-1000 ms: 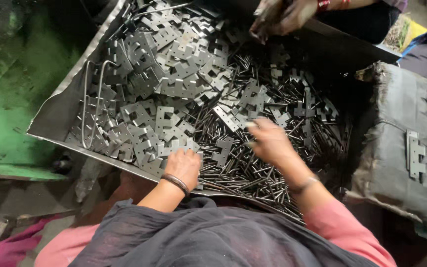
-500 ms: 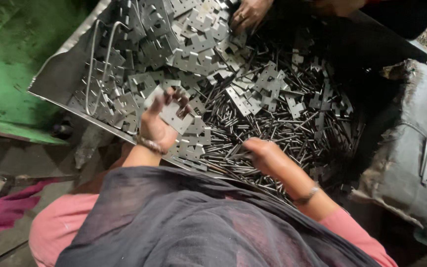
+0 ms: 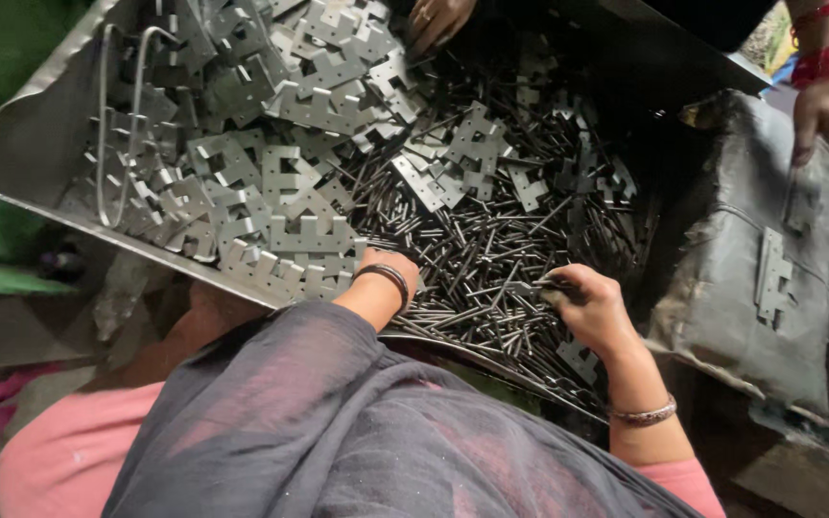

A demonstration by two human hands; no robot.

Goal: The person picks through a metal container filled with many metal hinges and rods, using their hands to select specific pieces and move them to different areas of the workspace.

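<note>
Metal pins (image 3: pixel 491 259) are filling the tray (image 3: pixel 40 182); the right hand (image 3: pixel 592 307) is pinching some, while the left hand (image 3: pixel 390 269) is curling, its fingers hidden, beside notched plates (image 3: pixel 290 221).

Dim, uneven light is seen throughout. Soft glare is thrown off the stamped metal plates (image 3: pixel 280 125) toward ten o'clock, as if lit from above left. Deep shadow is held at twelve to one o'clock. The cloth at six o'clock is blurred, and wide-angle stretching is noticed toward the edges.
</note>
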